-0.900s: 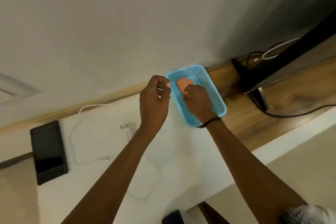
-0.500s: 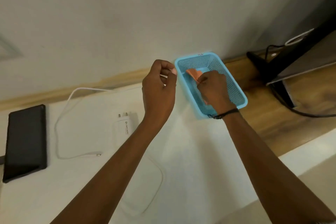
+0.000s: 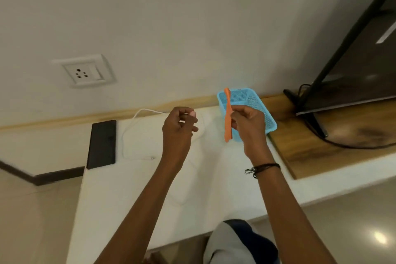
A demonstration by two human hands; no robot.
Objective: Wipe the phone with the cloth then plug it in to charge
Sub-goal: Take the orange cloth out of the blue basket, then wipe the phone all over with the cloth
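- The orange cloth (image 3: 227,118) is out of the blue basket (image 3: 252,100) now — half a second ago the right hand (image 3: 248,122) was down inside the basket pinching it; now that hand has lifted and holds the cloth edge-on, in front of the basket's near wall.
- The left hand (image 3: 179,133) hangs loosely curled just beside it, over the worktop (image 3: 214,178); it seems to hold nothing, and has kept much the same pose throughout.
- The phone (image 3: 102,143) lies flat and face up at the left end of the worktop, well apart from both hands and untouched.
- The white cable (image 3: 128,133) loops beside the phone, its free plug end (image 3: 152,158) resting near the phone's lower corner; the wall socket (image 3: 85,73) sits above.
- Judgement: fetching the cloth looks finished, so wiping is the step in hand — the cloth must travel left across to the phone, and the left hand is free to steady or lift it. Charging is not yet begun.
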